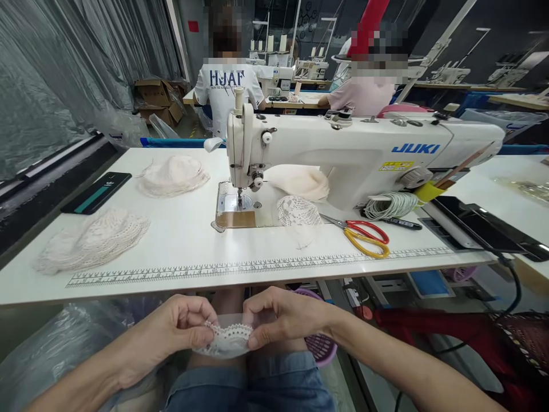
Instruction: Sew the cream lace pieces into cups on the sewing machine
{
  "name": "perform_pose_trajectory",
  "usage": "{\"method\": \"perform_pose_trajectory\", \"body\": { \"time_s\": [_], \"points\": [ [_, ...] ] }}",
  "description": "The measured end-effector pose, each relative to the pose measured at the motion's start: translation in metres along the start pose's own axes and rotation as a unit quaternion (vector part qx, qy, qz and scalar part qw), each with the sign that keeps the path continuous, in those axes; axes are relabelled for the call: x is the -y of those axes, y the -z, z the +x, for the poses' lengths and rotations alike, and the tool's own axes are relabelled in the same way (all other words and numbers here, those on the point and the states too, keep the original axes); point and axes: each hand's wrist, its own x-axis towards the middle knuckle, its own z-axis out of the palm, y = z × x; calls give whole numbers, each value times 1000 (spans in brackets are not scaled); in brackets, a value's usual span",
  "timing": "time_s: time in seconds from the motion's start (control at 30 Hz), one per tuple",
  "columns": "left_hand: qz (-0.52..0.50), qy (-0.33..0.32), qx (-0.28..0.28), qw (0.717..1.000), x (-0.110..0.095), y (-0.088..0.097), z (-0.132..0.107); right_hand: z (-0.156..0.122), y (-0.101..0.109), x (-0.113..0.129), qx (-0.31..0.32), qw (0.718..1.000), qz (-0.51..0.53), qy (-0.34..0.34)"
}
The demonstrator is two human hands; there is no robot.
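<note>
A small white lace piece [229, 337] with a scalloped, holed edge is stretched between my hands, over my lap and below the table's front edge. My left hand [189, 326] pinches its left end between thumb and fingers. At the other end, my right hand [274, 317] grips it the same way. Beyond them on the table stands a white sewing machine [300, 140], its needle over the metal plate [235, 203]. Beside that plate lies a cream lace piece [298, 214], with a beige fabric stack [302, 182] behind it.
Two lace stacks [174, 174] [94, 237] and a dark phone [96, 193] are on the left. Scissors [364, 234] with red and yellow handles lie right, near coiled cord [390, 205]. A purple basket [321, 349] stands below. Two people sit at machines ahead.
</note>
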Motion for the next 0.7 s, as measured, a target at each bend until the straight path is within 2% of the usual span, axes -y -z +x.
{"method": "perform_pose_trajectory", "body": {
  "time_s": [0.2, 0.3, 0.47, 0.7],
  "points": [
    [53, 21, 54, 997, -10, -5, 5, 3, 1, -3, 27, 1000, -10, -4],
    [101, 27, 73, 992, -12, -6, 12, 3, 1, -3, 27, 999, -25, 0],
    [126, 44, 126, 983, -17, -6, 19, 3, 5, -2, 30, 999, -27, -2],
    [150, 54, 108, 981, -22, -12, 9, 3, 5, -10, 51, 999, -13, 9]
  ]
}}
